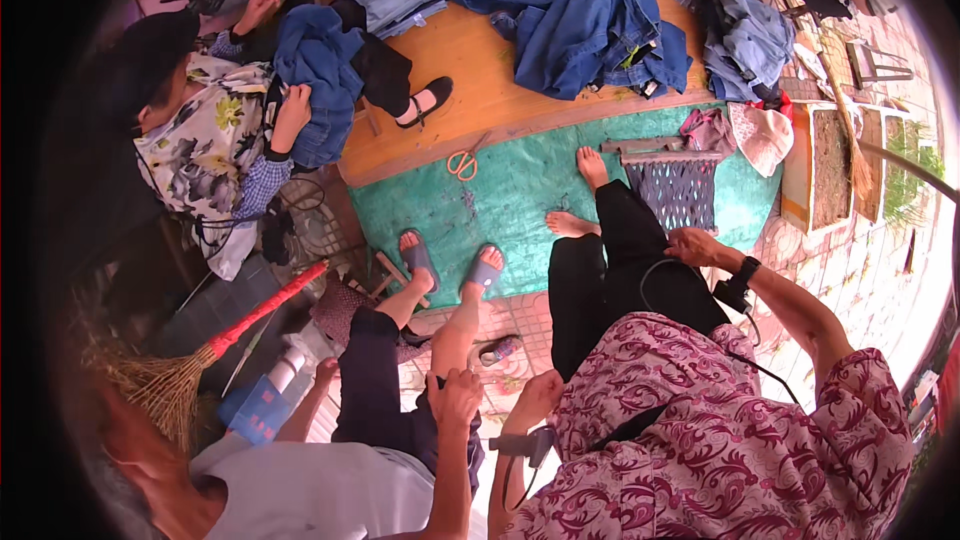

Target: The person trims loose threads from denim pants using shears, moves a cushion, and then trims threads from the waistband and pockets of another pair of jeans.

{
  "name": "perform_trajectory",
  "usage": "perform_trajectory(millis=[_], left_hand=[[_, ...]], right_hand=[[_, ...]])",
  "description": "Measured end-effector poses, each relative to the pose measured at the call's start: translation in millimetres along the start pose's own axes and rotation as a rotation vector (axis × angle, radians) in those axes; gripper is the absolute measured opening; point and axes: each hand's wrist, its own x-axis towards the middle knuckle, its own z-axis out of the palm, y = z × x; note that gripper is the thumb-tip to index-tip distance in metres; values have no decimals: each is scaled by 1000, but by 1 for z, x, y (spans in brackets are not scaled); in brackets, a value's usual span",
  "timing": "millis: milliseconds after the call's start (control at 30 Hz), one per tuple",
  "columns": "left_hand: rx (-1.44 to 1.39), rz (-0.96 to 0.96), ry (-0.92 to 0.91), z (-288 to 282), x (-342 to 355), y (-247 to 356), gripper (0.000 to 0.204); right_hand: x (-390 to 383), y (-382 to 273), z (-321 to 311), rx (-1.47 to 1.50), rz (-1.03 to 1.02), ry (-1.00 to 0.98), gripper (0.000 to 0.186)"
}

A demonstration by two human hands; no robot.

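Note:
My left hand (541, 396) is curled in a loose fist beside my lap, against the hem of my maroon patterned shirt (690, 410). Whatever may be inside it is hidden. Out over my right knee, my right hand (697, 248) has its fingers drawn together against my black trousers (640, 235); I cannot make out what they hold. A thin grey cable (645, 285) loops just below that hand. Black devices are strapped at both wrists. My bare feet (572, 224) rest on a green mat (530, 170). Orange-handled scissors (462, 166) lie on its far part.
Denim garments (610, 35) are heaped on a wooden board (480, 70) beyond the mat. At left, a co-worker handles jeans (318, 60); nearer, another person sits in a grey top (320, 490). A low woven stool (672, 190), pink hat (762, 135) and broom (205, 355) stand around.

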Motion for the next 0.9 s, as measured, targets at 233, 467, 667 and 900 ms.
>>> perform_trajectory(millis=[233,467,667,900], left_hand=[[-312,-120,74,-14,54,40,22],[-290,-59,101,-23,73,44,23],[-123,-13,203,-43,75,42,29],[-150,76,157,-82,78,39,25]], right_hand=[[-23,44,-43,373,161,-296,39],[-7,6,-55,654,133,-250,35],[9,2,-36,669,215,-185,25],[28,3,-45,387,170,-187,21]])
